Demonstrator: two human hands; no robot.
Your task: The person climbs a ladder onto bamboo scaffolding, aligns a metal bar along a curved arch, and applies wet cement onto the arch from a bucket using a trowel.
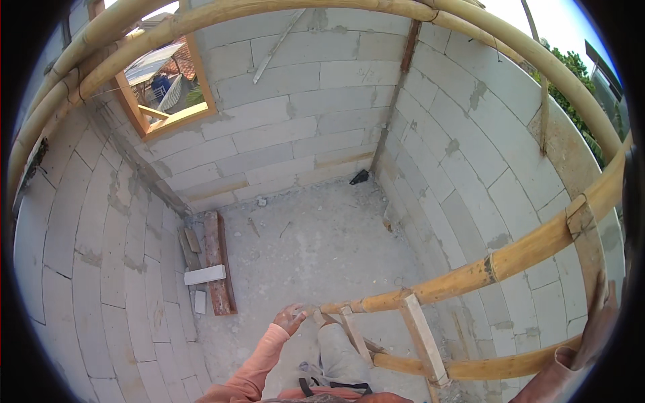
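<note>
A bamboo ladder (447, 285) with flat wooden rungs (423, 336) runs from the right rim toward the lower middle. My left hand (291, 318) is beside the lower end of its far rail, fingers loosely bent and apart, with nothing visible in them. Whether the fingertips touch the rail is unclear. At the right rim my right hand (600, 326) reaches up beside the ladder's rightmost wooden rung (586, 232). Its fingers are dim and partly cut off, so their grip does not show. My grey-trousered leg (339, 349) is next to the rungs, over the floor.
Pale block walls (463, 168) enclose a dusty concrete floor (316, 242). Reddish-brown timber (218, 262) and white block pieces (205, 274) lie along the left wall. Bamboo poles (269, 15) cross overhead. A wooden window frame (201, 80) opens at back left. A black object (359, 177) sits in the far corner.
</note>
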